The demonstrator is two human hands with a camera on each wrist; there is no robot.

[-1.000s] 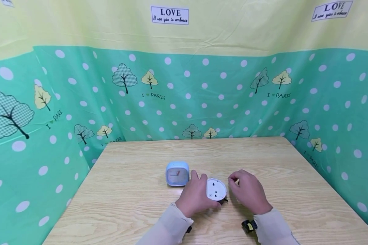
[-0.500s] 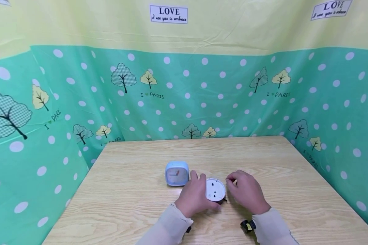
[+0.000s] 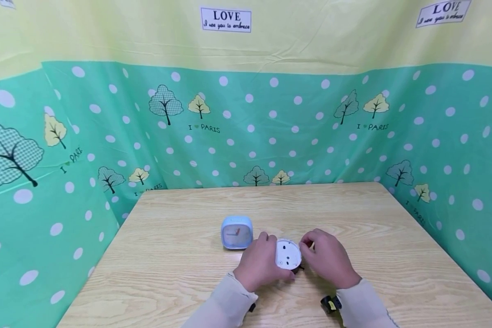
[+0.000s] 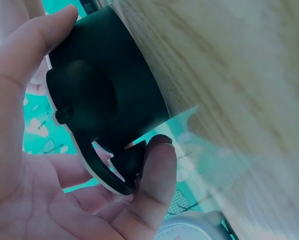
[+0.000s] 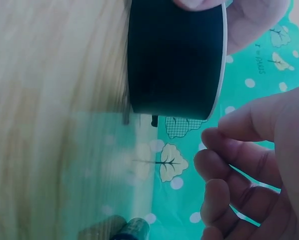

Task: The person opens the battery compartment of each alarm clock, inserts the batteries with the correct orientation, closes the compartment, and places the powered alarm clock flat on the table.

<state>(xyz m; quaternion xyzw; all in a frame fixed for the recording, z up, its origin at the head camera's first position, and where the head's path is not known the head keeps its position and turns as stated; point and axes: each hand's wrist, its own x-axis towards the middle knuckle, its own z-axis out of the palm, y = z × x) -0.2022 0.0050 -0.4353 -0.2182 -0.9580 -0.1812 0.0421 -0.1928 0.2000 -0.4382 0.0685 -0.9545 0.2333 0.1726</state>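
A round alarm clock (image 3: 289, 253) with a black body and white back plate lies face down on the table. My left hand (image 3: 262, 262) grips its side. In the left wrist view the thumb rests on the black casing (image 4: 124, 75), and the fingers curl round the bell and the curved handle (image 4: 102, 172). My right hand (image 3: 330, 257) is at the clock's right edge, palm turned toward it. In the right wrist view its thumb (image 5: 249, 120) and forefinger meet right by the white rim, the other fingers curled; nothing shows between them.
A light blue square alarm clock (image 3: 237, 233) stands upright just left of my left hand. A small shiny cylinder (image 5: 135, 229) shows low in the right wrist view. A patterned green and yellow curtain (image 3: 270, 123) surrounds the wooden table (image 3: 180, 273).
My right hand has moved slightly left, closer to the clock's edge. The left hand's raised fingers have drawn down a little on the clock, which stays in place.
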